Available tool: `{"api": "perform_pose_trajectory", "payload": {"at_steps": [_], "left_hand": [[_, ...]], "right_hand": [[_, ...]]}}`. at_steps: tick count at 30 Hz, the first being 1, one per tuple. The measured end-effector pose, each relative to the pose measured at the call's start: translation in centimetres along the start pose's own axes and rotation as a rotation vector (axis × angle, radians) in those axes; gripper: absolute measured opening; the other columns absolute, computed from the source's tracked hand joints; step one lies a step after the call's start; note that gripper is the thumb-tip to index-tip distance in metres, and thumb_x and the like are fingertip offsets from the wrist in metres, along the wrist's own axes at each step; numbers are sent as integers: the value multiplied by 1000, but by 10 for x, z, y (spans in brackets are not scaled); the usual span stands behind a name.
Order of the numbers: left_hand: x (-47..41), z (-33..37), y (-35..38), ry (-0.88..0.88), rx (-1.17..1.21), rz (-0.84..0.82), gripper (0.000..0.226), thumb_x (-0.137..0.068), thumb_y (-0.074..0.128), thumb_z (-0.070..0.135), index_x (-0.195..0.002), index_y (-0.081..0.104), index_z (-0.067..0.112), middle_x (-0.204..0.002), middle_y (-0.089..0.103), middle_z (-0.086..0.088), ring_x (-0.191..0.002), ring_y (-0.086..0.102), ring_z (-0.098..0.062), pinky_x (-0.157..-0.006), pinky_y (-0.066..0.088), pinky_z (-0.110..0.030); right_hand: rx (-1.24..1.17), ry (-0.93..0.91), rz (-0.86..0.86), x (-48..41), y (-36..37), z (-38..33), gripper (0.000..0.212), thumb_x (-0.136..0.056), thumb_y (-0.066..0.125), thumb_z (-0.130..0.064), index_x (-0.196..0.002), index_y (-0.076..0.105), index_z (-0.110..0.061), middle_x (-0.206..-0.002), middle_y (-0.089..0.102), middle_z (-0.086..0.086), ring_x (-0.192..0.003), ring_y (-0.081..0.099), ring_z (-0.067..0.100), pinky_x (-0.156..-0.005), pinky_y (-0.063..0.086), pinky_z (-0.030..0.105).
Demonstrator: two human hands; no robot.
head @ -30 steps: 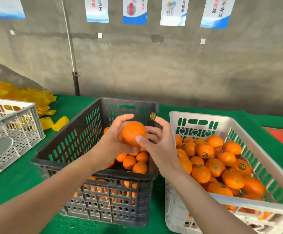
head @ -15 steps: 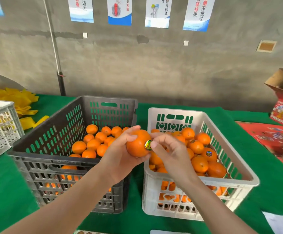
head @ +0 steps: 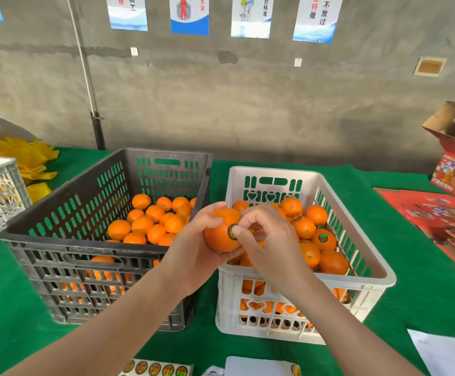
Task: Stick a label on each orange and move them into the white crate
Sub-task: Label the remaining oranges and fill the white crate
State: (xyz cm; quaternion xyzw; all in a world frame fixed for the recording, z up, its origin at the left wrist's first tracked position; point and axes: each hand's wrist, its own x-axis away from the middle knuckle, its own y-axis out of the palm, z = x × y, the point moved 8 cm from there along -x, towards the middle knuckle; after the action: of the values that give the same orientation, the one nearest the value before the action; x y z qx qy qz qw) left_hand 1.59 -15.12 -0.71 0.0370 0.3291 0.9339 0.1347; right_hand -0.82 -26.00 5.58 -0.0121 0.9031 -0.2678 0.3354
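— Green cloth [head: 424, 240] is spread over the table, and a grey concrete wall is seen behind. What is held?
— One orange [head: 217, 241] is gripped by the left hand [head: 191, 259]: the fingers are curled under it and the thumb is laid on top.
— And the right hand [head: 272, 251]?
— Its fingers are bent in; a round label [head: 230, 231] is pressed against the orange under the thumb tip.
— Where are the crates?
— The white crate [head: 383, 278], part filled with labelled oranges [head: 322, 238], is placed directly beneath and beyond the right fingers. The black crate [head: 58, 240], with more oranges [head: 145, 226], is set left of the left fingers. A label sheet [head: 155, 368] is laid nearer than both wrists.
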Motion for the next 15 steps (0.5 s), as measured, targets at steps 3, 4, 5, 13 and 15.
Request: {"api": "perform_pose_trajectory", "payload": {"at_steps": [3,4,5,13,15], "left_hand": [[-2,-4,-1,22,-32,1,40,-70,62,10,-108,64,21,-93,73,-5,-86,71,-24,-68,57,-38],[-3,-6,-1,24,-38,3,39,-69,62,10,-106,65,22,-92,73,-5,-84,70,-23,-69,57,-38],[-4,-8,-3,24,-40,8,37,-68,61,10,-103,68,22,-91,72,-5,-83,70,-23,-68,57,-38],[-12,-26,7,-23,-11,-13,29,-72,54,12,-96,71,15,-90,73,-12,-77,71,-27,-60,57,-36],[-19,-34,12,-37,-43,-16,27,-74,57,13,-98,70,14,-92,72,-14,-79,71,-30,-59,57,-36]], "right_hand": [[89,-7,29,4,-5,4,11,-83,71,-18,-75,65,-13,-80,62,-4,-79,57,13,-68,50,40],[111,4,35,6,-6,7,12,-82,72,-22,-74,65,-16,-78,62,-7,-76,58,11,-67,50,39],[128,29,40,7,-8,11,13,-80,73,-28,-74,65,-20,-77,62,-10,-75,58,9,-66,51,38],[-132,260,-161,30,15,57,60,-73,67,-51,-125,36,-49,-116,51,-29,-104,54,-3,-80,51,17],[-110,225,-153,37,23,65,72,-77,70,-35,-137,32,-38,-133,45,-19,-118,46,-2,-91,48,19]]}}
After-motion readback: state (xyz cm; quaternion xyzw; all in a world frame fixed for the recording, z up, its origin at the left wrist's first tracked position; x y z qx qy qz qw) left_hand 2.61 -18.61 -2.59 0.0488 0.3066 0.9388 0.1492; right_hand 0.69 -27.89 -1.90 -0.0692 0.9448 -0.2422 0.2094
